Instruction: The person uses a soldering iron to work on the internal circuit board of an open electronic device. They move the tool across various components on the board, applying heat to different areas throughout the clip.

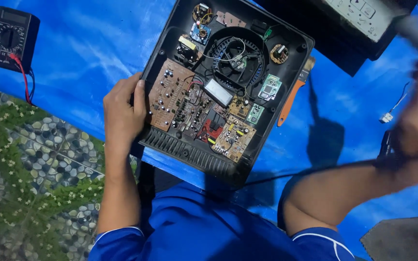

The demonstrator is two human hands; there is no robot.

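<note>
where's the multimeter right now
In the head view the black multimeter lies at the top left on the blue tarp, well left of the opened black casing that the left hand grips.

Your left hand point(122, 113) holds a matt black plastic case point(170, 34). The blue plastic sheet point(93, 48) under it looks shiny and wrinkly.

At ten o'clock you have a black multimeter point(11, 37) with a red lead point(23, 77) on the blue tarp point(88, 53). An orange-handled brush point(293, 94) lies at three o'clock of centre, a small white connector point(386, 117) further right, pebble-patterned flooring point(30, 169) at eight o'clock.
</note>
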